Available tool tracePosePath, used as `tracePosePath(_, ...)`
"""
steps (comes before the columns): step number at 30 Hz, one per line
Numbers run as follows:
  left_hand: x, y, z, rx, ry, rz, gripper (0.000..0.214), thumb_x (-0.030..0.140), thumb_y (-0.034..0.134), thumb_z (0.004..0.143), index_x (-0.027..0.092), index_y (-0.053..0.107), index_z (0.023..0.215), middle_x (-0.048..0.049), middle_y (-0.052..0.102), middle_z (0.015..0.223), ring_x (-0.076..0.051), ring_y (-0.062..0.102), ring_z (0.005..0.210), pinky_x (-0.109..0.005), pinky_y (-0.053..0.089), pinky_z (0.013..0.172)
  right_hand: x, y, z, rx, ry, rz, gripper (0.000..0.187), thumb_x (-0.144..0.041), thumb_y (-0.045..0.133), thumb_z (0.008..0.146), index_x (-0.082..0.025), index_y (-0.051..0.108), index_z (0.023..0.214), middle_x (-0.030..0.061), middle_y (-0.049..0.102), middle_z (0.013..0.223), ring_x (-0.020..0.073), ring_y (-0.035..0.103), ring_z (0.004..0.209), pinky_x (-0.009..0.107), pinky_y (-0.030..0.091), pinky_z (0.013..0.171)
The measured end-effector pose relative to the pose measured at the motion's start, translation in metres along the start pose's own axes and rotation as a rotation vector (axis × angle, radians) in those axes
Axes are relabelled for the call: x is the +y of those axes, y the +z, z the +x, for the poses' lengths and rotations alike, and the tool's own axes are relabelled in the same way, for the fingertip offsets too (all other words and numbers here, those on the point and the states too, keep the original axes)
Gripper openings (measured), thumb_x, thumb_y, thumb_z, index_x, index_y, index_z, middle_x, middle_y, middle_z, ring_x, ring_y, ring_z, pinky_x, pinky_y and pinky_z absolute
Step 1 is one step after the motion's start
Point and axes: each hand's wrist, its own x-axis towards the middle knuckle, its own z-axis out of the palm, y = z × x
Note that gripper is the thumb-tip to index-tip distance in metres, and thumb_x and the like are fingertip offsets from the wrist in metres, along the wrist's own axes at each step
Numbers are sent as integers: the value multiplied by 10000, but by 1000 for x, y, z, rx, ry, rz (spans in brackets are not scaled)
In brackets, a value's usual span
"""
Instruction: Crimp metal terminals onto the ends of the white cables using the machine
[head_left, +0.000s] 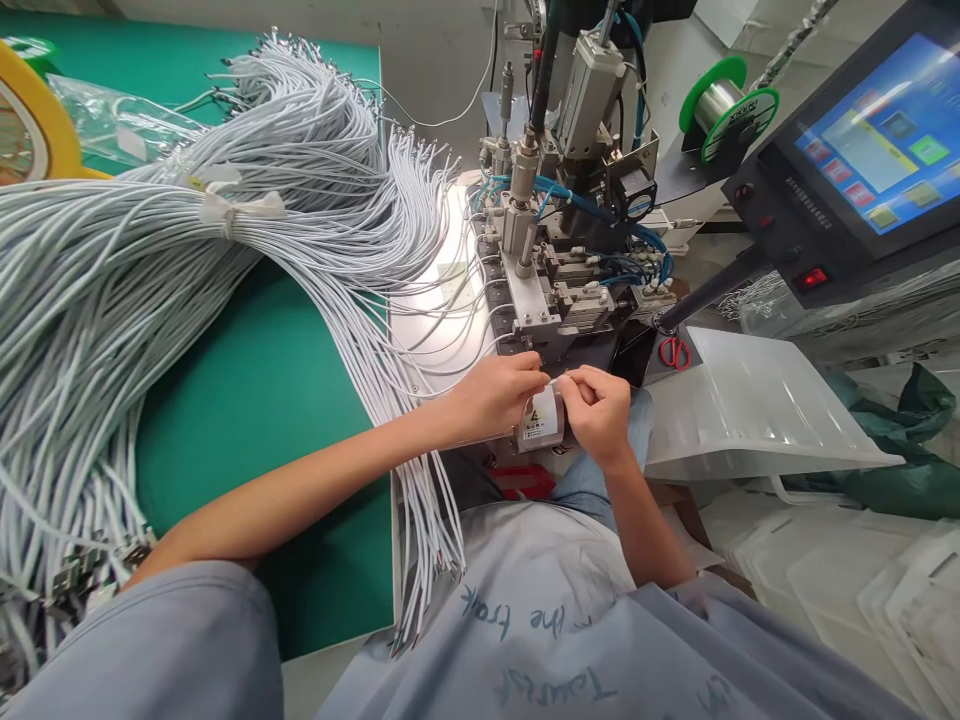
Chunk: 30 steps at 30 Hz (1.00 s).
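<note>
Both hands meet in front of the machine (525,270), fingers pinched close together. My left hand (499,395) is closed around a thin white cable, of which a short pale end shows between the two hands. My right hand (600,405) pinches the tip of that cable with thumb and forefinger; the tip itself is mostly hidden. Just below the fingers is a part with a white warning label (540,415). Left of my left hand, a bundle of white cables (337,330) runs over the table edge, their stripped ends hanging near my lap.
The green table (247,400) carries large tied cable bundles and a plastic bag (120,120). On the right are a lit touchscreen (892,140), a solder wire spool (724,105), red-handled scissors (675,352) and a translucent plastic tray (765,400).
</note>
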Motion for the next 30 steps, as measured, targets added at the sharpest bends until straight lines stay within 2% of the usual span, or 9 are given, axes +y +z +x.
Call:
tracePosePath(4, 2, 2, 4, 52, -187, -436, 199, 85, 466, 799, 146, 650, 754, 2, 551, 635, -86, 490, 592, -192, 375, 550, 5, 12, -4, 108, 66, 134, 247, -279, 533, 829, -174, 614, 621, -50, 312, 509, 95, 316, 487, 257, 282, 483)
tracePosePath(8, 0, 0, 6, 9, -226, -638, 165, 119, 495, 809, 132, 651, 756, 1, 587, 636, -84, 524, 598, -187, 410, 568, 10, 14, -4, 93, 151, 256, 182, -309, 565, 824, -173, 650, 739, -32, 427, 584, 97, 386, 521, 251, 344, 498)
tracePosePath(10, -1, -2, 7, 14, -224, -636, 171, 115, 493, 804, 131, 658, 764, 4, 583, 627, -82, 520, 589, -185, 404, 559, 11, 10, -3, 116, 89, 189, 139, -292, 595, 811, -183, 666, 861, -35, 439, 609, 102, 411, 543, 252, 370, 514)
tracePosePath(12, 0, -2, 7, 21, -220, -600, 181, 106, 490, 797, 136, 664, 756, 10, 571, 615, -77, 504, 575, -183, 392, 554, 11, 5, -1, 134, -32, 85, 156, -255, 608, 810, -199, 669, 942, -33, 455, 631, 105, 428, 561, 252, 384, 519)
tracePosePath(15, 1, -2, 7, 25, -228, -552, 191, 101, 490, 794, 140, 665, 727, 14, 555, 604, -73, 488, 567, -184, 379, 553, 10, -1, 1, 147, -216, -43, 133, -192, 598, 819, -212, 683, 920, -6, 518, 695, 109, 471, 595, 258, 406, 531)
tracePosePath(18, 2, -1, 6, 35, -235, -526, 190, 96, 496, 790, 138, 671, 728, 15, 550, 605, -71, 479, 568, -184, 367, 551, 9, -2, 2, 177, -309, -140, 120, -167, 605, 812, -214, 689, 884, 14, 551, 734, 118, 504, 618, 267, 418, 535)
tracePosePath(24, 4, 0, 6, 71, -257, -505, 188, 101, 500, 801, 133, 678, 751, 9, 556, 627, -73, 484, 589, -183, 370, 564, 9, 2, 0, 213, -260, -174, 85, -190, 593, 820, -201, 658, 766, 10, 548, 703, 115, 487, 588, 275, 413, 532)
tracePosePath(27, 5, -1, 6, 101, -251, -503, 184, 111, 504, 813, 130, 673, 741, 6, 558, 628, -75, 487, 596, -185, 372, 568, 10, 5, -1, 219, -155, -94, 94, -210, 572, 836, -198, 643, 775, 8, 548, 717, 114, 491, 599, 266, 416, 529)
tracePosePath(30, 5, -2, 6, 116, -248, -491, 188, 114, 499, 816, 129, 672, 743, 4, 559, 628, -76, 485, 594, -188, 371, 567, 11, 6, 1, 172, -39, 34, 98, -228, 545, 845, -195, 618, 789, 18, 555, 774, 127, 531, 676, 251, 433, 534)
